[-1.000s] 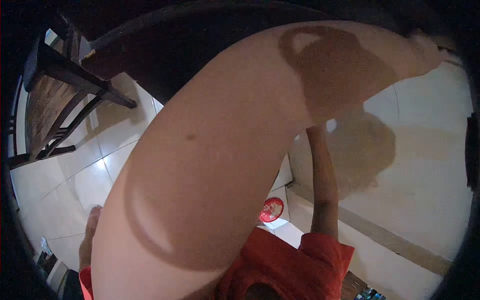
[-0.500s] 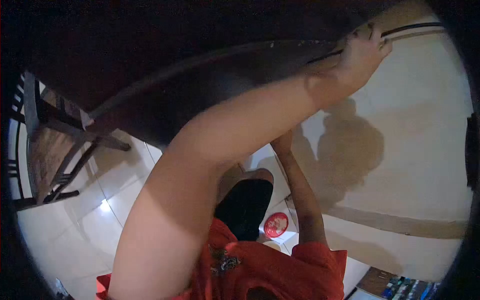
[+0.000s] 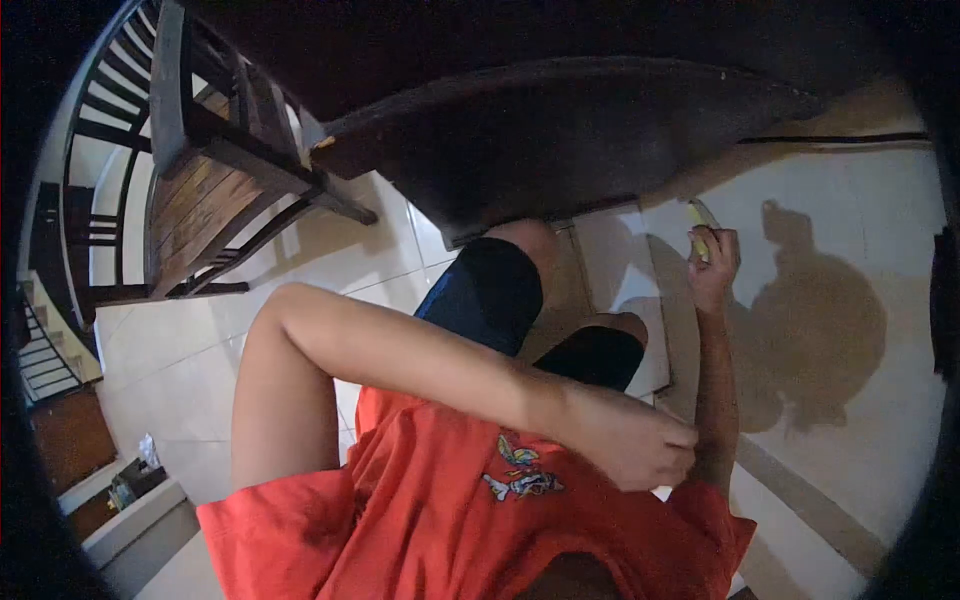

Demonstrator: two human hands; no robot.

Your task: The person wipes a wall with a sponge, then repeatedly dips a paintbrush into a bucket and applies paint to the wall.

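Note:
My left hand is down in front of my red shirt, overlapping my right forearm in this view. Its fingers curl inward, and a small white patch shows just below them; whatever they hold is hidden. Farther up, at the pale wall, my right hand is closed around a slim yellow object with a light, narrow tip pointing up; its kind is not clear. The dark wooden table with a curved edge stands ahead of me, above my bent knees.
A dark wooden chair with a slatted seat stands at the left on white floor tiles. A dark cable runs along the pale wall at the upper right. At the lower left is a pale ledge with small items.
My left hand has come down from beside the table edge to my shirt front. My right hand and the yellow object now show. The round red item on the floor is out of sight.

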